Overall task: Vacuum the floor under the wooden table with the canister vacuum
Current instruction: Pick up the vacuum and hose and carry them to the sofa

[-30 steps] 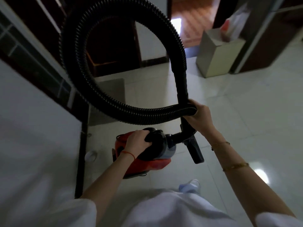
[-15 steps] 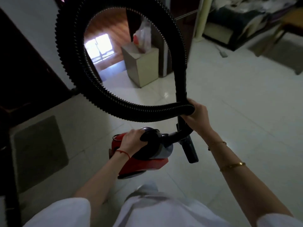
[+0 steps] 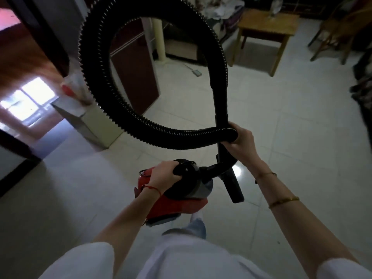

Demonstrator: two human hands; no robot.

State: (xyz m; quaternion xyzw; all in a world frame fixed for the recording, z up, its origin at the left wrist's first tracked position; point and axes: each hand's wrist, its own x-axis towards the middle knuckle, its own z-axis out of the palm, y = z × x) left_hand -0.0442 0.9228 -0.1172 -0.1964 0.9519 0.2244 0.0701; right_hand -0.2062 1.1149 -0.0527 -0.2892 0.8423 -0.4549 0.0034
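You've got the red-and-black canister vacuum (image 3: 177,196) carried off the pale tiled floor (image 3: 302,137), right in front of your legs. Your left hand (image 3: 164,175) is wrapped around its black top handle, fingers (image 3: 171,165) curled tight over it. Your right hand (image 3: 240,142) sits just right of the vacuum and a bit higher, fingers closed around the black ribbed hose (image 3: 94,81) where its big loop crosses the rigid black tube (image 3: 233,186); the tube's end hangs down beside the vacuum body. The hose loop arcs up well above the vacuum. The small wooden table (image 3: 267,25) stands far beyond the vacuum, up and to the right, with a wooden chair (image 3: 332,35) just right of it.
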